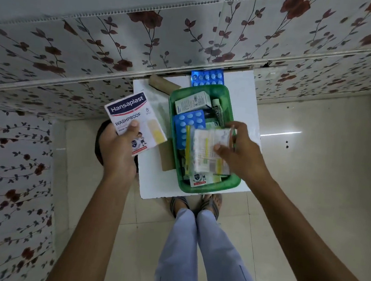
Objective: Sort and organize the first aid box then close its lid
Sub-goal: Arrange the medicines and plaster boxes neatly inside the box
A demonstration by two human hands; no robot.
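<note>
Box (233, 182), green and lidless, on white board (243, 91), packed with cartons and blue strip (187, 122). Over box's near end, right hand (241, 151) clamped on clear pack (211, 152). Left of box, left hand (118, 151) gripping plaster packet (134, 118). Beyond box, second strip (206, 77), brown roll (163, 85).

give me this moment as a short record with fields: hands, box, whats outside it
left hand: left hand holds a Hansaplast plaster pack up, left of the box
right hand: right hand holds a stack of packets over the box
box: green box open, on a white surface
inside: blue blister strip, white carton, ointment tube
outside: second blue strip behind the box, brown roll at back left
lid: cannot tell
</note>
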